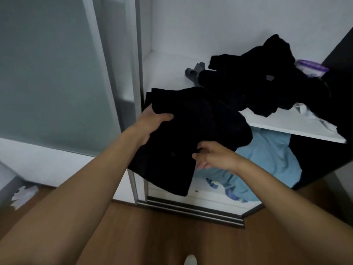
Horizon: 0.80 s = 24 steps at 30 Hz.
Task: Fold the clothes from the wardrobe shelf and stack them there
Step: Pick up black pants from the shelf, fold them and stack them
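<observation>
A black garment [193, 131] hangs in front of the white wardrobe shelf [298, 129], partly folded, its lower end drooping past the shelf edge. My left hand [152, 125] grips its upper left edge, thumb on top of the cloth. My right hand [214, 157] is at the garment's lower right edge with fingers loosely curled; whether it pinches the cloth I cannot tell. A heap of dark clothes [267, 81] lies unfolded further back on the shelf.
A grey sock [193, 72] lies left of the heap, a purple item [313, 67] and white cloth [313, 115] to its right. Light blue clothing [271, 161] fills the compartment below. The sliding door [57, 73] stands at left; a wooden floor lies underfoot.
</observation>
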Each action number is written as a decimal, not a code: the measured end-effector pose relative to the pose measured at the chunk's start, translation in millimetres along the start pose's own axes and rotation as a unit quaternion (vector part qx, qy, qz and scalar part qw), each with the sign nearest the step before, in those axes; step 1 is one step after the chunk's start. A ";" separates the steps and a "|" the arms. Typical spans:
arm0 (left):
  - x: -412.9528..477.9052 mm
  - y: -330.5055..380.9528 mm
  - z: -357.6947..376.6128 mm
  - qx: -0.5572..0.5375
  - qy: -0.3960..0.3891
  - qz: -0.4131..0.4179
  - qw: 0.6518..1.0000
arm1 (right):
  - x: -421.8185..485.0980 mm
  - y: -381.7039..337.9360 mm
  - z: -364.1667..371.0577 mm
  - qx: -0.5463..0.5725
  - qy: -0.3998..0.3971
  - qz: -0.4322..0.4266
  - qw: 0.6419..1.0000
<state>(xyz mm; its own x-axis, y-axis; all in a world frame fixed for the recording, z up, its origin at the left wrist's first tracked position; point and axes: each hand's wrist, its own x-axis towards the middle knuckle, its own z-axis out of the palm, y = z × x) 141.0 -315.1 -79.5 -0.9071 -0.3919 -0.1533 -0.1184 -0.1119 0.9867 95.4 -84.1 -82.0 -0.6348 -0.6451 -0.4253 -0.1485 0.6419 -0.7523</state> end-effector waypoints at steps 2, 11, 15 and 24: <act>-13.6 5.5 2.1 0.130 -0.093 0.041 0.986 | -17.1 4.3 -10.3 -0.026 -0.029 0.035 0.999; -87.0 -8.4 52.9 0.518 -0.326 0.120 0.782 | -54.8 64.3 -32.7 0.034 0.182 -0.015 0.983; -119.6 1.1 88.0 0.573 -0.338 0.156 0.731 | -84.9 101.1 -27.1 -0.044 0.144 -0.120 0.981; -187.0 -50.8 153.1 0.669 -0.345 0.233 0.616 | -150.5 132.0 -43.9 -0.438 0.085 -0.173 0.878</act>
<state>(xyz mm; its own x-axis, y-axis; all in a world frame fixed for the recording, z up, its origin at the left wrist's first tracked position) 254.8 -96.3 -92.5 -0.8692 0.4366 -0.2321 0.4123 0.8991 0.1474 138.1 115.9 -95.2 -0.5294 -0.8410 -0.1111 -0.8340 0.5400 -0.1137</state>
